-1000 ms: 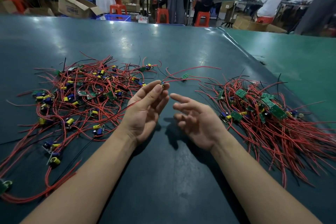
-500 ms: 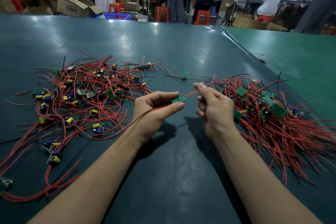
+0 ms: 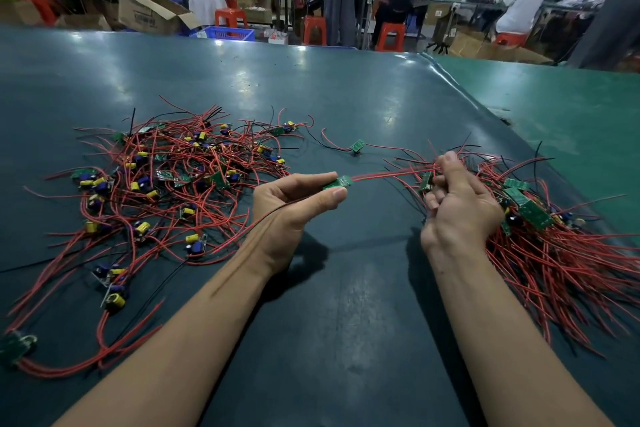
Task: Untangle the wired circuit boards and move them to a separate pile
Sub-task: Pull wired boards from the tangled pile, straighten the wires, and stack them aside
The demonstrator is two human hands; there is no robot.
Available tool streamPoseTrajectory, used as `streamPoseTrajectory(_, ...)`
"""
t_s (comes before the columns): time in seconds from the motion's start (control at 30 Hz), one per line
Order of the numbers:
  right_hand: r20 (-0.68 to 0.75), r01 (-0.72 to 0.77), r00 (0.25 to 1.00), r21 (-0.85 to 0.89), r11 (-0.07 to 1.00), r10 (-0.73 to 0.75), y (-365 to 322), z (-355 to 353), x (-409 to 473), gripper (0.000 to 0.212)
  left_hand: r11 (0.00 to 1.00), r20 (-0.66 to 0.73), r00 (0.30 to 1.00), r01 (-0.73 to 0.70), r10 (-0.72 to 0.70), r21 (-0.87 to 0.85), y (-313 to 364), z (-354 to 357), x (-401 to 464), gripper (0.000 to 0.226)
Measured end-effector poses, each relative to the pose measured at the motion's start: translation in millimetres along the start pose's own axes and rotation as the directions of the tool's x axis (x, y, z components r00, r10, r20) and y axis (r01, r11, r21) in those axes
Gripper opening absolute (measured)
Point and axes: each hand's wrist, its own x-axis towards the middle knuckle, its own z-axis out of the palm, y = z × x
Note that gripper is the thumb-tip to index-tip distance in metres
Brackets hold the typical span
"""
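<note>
A tangled heap of red-wired circuit boards [image 3: 166,180] lies on the left of the dark green table [image 3: 346,305]. On the right lies a second pile of boards [image 3: 540,236], its red wires fanned toward me. My left hand [image 3: 294,208] pinches a small green circuit board [image 3: 339,182] between thumb and fingers above the table's middle. Red wires [image 3: 391,174] run taut from that board to my right hand [image 3: 457,204], which grips them at the left edge of the right pile. A black wire trails from the board across my left wrist.
One lone board with wires [image 3: 357,146] lies between the two piles, farther back. A lighter green table [image 3: 571,107] adjoins on the right. Beyond the far edge are people, red stools [image 3: 314,29] and a cardboard box [image 3: 152,14].
Both hands were open a second ago. Since then my left hand has taken a board and my right hand its red wires, and the right hand has moved right, stretching the wires.
</note>
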Motion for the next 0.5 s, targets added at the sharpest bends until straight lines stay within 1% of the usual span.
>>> streamPoseTrajectory(0.07, -0.066, 0.149, 0.986, -0.064, 0.987, -0.153, -3.9, -5.9, 7.6, 0.032, 0.988, -0.077, 0.995, 0.043, -0.055, -0.150, 1.7, -4.2, 3.4, 0.020)
streamPoseTrajectory(0.1, -0.048, 0.218, 0.973, -0.145, 0.965, -0.227, -5.0, -8.2, 7.2, 0.033, 0.970, -0.092, 0.992, 0.067, -0.091, -0.236, 2.1, -5.4, 4.8, 0.016)
streamPoseTrajectory(0.13, 0.029, 0.273, 0.961, -0.253, 0.928, -0.275, -3.0, -9.2, 3.0, 0.034, 0.951, -0.090, 0.989, 0.087, -0.118, -0.298, 2.8, -5.1, 4.8, 0.012)
streamPoseTrajectory(0.17, 0.179, 0.306, 0.950, -0.359, 0.882, -0.257, 1.5, -9.0, -5.4, 0.033, 0.938, -0.081, 0.987, 0.105, -0.139, -0.330, 3.1, -3.6, 4.2, 0.010)
streamPoseTrajectory(0.2, 0.361, 0.314, 0.920, -0.439, 0.842, -0.155, 7.7, -7.0, -17.1, 0.028, 0.930, -0.067, 0.985, 0.124, -0.156, -0.346, 3.1, -1.3, 3.6, 0.010)
streamPoseTrajectory(0.23, 0.534, 0.308, 0.845, -0.486, 0.818, -0.001, 14.1, -5.1, -29.6, 0.018, 0.925, -0.052, 0.984, 0.143, -0.172, -0.351, 3.5, 1.1, 3.3, 0.011)
streamPoseTrajectory(0.27, 0.654, 0.280, 0.742, -0.504, 0.817, 0.149, 19.4, -2.1, -41.0, 0.003, 0.925, -0.039, 0.982, 0.162, -0.187, -0.343, 4.0, 3.3, 2.6, 0.014)
streamPoseTrajectory(0.3, 0.710, 0.251, 0.660, -0.516, 0.819, 0.245, 24.7, -0.6, -49.0, 0.014, 0.930, -0.026, 0.980, 0.177, -0.196, -0.322, 4.4, 4.8, 1.8, 0.017)
streamPoseTrajectory(0.33, 0.740, 0.235, 0.603, -0.523, 0.819, 0.299, 28.7, -0.7, -52.7, 0.027, 0.940, -0.018, 0.980, 0.186, -0.199, -0.287, 5.0, 5.6, 1.1, 0.019)
streamPoseTrajectory(0.37, 0.754, 0.242, 0.578, -0.524, 0.817, 0.312, 30.9, -1.5, -54.1, 0.034, 0.951, -0.016, 0.981, 0.185, -0.195, -0.247, 5.3, 5.8, 0.5, 0.020)
streamPoseTrajectory(0.43, 0.780, 0.277, 0.565, -0.486, 0.829, 0.269, 31.1, -2.3, -53.5, 0.032, 0.970, -0.023, 0.985, 0.163, -0.169, -0.181, 4.1, 5.5, 0.8, 0.024)
streamPoseTrajectory(0.5, 0.791, 0.285, 0.571, -0.440, 0.852, 0.218, 31.6, -4.2, -51.2, 0.031, 0.978, -0.042, 0.984, 0.165, -0.172, -0.128, 2.4, 5.8, 2.0, 0.031)
